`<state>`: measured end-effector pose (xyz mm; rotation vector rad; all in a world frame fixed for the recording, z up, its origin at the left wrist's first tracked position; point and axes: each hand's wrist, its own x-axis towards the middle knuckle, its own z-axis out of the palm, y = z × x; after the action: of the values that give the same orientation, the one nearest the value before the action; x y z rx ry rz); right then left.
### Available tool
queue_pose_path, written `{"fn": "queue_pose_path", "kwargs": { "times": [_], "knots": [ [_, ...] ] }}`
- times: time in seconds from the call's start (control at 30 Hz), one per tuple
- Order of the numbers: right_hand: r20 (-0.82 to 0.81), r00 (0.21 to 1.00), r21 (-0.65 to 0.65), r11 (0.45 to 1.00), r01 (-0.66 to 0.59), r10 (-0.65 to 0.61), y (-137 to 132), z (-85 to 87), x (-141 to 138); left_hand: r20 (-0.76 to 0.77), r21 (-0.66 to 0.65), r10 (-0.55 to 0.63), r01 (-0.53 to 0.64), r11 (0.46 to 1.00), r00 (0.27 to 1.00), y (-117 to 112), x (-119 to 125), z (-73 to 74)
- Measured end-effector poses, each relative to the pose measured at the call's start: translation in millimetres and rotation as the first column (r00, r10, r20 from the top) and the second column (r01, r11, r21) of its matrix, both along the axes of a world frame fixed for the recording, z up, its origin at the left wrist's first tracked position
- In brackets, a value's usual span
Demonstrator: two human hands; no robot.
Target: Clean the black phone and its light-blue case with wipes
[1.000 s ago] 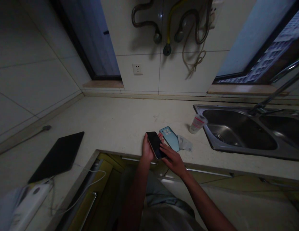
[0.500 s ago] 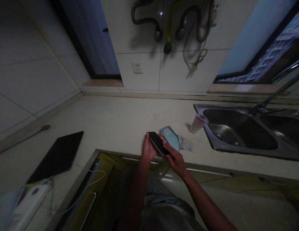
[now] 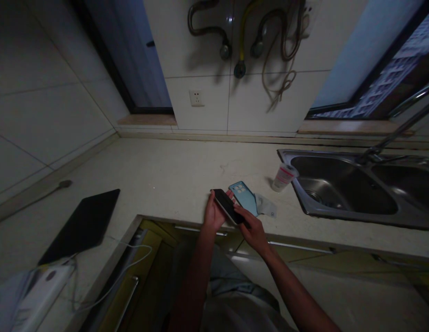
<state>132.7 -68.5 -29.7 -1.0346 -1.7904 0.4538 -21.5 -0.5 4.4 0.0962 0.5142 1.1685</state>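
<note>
A dark smartphone (image 3: 226, 205) lies tilted between my two hands, screen side up, over the counter's front edge. My left hand (image 3: 213, 213) is closed round its left end, with fingertips showing beyond its far side. At the right end, my right hand (image 3: 251, 227) grips the phone, its fingers on the top face. Just behind the phone, a light blue phone case (image 3: 246, 199) with camera holes rests on the counter, partly covered by the hands. A crumpled, pale, see-through wrapper (image 3: 267, 205) touches the case's right side.
A lidded plastic cup (image 3: 284, 177) stands by the left rim of the steel double sink (image 3: 300, 198). On the left counter arm lie a black flat panel (image 3: 85, 221), a white box (image 3: 44, 295) and a white cable (image 3: 131, 265). Hoses and a wall socket (image 3: 196, 98) are behind.
Almost nothing differs. Both hands keep hold of the phone in nearly the same place; the view has shifted very slightly.
</note>
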Motion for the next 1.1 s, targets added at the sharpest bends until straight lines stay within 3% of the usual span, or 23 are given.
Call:
{"fn": "queue_pose_path", "kwargs": {
  "times": [0.43,1.1],
  "knots": [
    [-0.002,1.000,-0.033,0.999,-0.022,0.022,1.2,1.3,-0.9,-0.029,0.019,0.011,-0.010,1.000,1.000,0.7,-0.8,-1.3],
    [0.034,0.997,0.013,0.998,-0.063,0.063,1.4,3.4,-1.6,-0.004,-0.060,-0.008,0.007,0.998,1.000,1.3,0.7,-0.8]
  ]
}}
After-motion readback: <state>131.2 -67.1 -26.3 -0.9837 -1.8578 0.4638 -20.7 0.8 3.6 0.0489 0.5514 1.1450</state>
